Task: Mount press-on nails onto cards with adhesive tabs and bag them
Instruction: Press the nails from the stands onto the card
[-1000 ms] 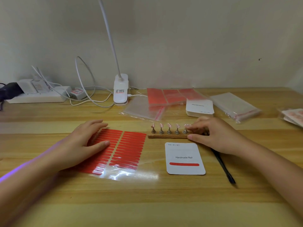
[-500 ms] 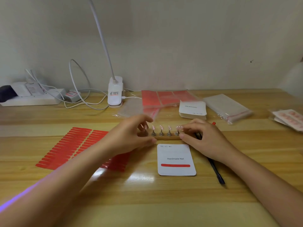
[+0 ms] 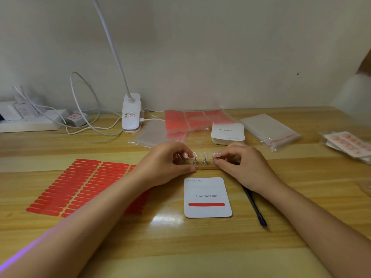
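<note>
The nail stand point(image 3: 203, 167) lies crosswise just behind the card point(image 3: 207, 197), left hand point(image 3: 166, 164) curled pinching a nail at its left end, right hand point(image 3: 239, 165) likewise pinching at its right end, both equally near, the card's red adhesive strip point(image 3: 206, 204) parallel and awaiting nails.

Both hands, left point(image 3: 167, 164) and right point(image 3: 240, 167), pinch at opposite ends of a narrow wooden nail stand point(image 3: 204, 167) holding pink press-on nails point(image 3: 205, 155), behind a white "Handmade Nail" card point(image 3: 207, 197) on the wooden tabletop point(image 3: 180, 247).
</note>
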Demonstrator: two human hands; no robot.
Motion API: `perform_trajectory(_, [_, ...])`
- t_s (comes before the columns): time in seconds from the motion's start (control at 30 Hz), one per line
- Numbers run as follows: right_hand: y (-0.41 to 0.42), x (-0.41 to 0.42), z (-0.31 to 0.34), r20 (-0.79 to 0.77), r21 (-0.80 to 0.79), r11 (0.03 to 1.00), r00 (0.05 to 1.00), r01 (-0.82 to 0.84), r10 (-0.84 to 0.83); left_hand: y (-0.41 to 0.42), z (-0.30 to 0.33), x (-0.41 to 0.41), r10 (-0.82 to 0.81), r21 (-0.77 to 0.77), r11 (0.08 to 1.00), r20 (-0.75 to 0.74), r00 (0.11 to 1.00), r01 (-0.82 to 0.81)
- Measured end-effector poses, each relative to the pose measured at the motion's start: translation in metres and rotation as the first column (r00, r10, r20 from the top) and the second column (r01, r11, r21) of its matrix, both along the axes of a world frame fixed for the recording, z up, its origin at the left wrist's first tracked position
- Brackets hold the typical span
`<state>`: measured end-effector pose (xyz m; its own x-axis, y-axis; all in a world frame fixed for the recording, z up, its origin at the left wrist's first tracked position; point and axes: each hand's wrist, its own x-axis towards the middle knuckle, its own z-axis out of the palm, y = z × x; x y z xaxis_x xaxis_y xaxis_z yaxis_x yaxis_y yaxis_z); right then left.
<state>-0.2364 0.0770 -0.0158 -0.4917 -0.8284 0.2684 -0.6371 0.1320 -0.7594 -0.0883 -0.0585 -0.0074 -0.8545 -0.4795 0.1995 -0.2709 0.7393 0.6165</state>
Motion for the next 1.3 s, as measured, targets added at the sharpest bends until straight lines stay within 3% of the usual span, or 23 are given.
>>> perform_trajectory(0.43, [0.000,0.003,-0.006,-0.119,-0.048,0.997,0.990,0.066,-0.072,0.007,0.009,-0.006,0.005,-0.088,0.996,0.148,0.989,0.008])
perform_trajectory(0.57, [0.000,0.003,-0.007,-0.144,-0.037,0.996,0.986,0.079,-0.084,0.015,0.013,-0.012,-0.044,-0.001,0.999,0.117,0.992,0.045])
perform_trajectory(0.8, [0.002,0.001,-0.006,-0.024,-0.048,0.998,0.999,0.031,-0.032,0.025,0.015,-0.025,-0.066,-0.064,0.996,0.034,0.997,0.068])
perform_trajectory(0.97, [0.007,-0.001,0.001,0.050,-0.100,0.995,0.999,-0.007,0.012,0.025,0.014,-0.030,-0.037,-0.140,0.989,0.081,0.996,0.048])
perform_trajectory(1.07, [0.011,-0.004,0.003,-0.106,-0.137,0.990,0.994,-0.030,0.016,0.026,0.014,-0.032,0.012,-0.207,0.978,0.103,0.995,0.010])
perform_trajectory(1.3, [0.013,-0.005,0.001,-0.370,-0.190,0.973,0.927,-0.133,0.054,0.032,0.013,-0.040,0.076,-0.175,0.983,0.086,0.993,-0.060])
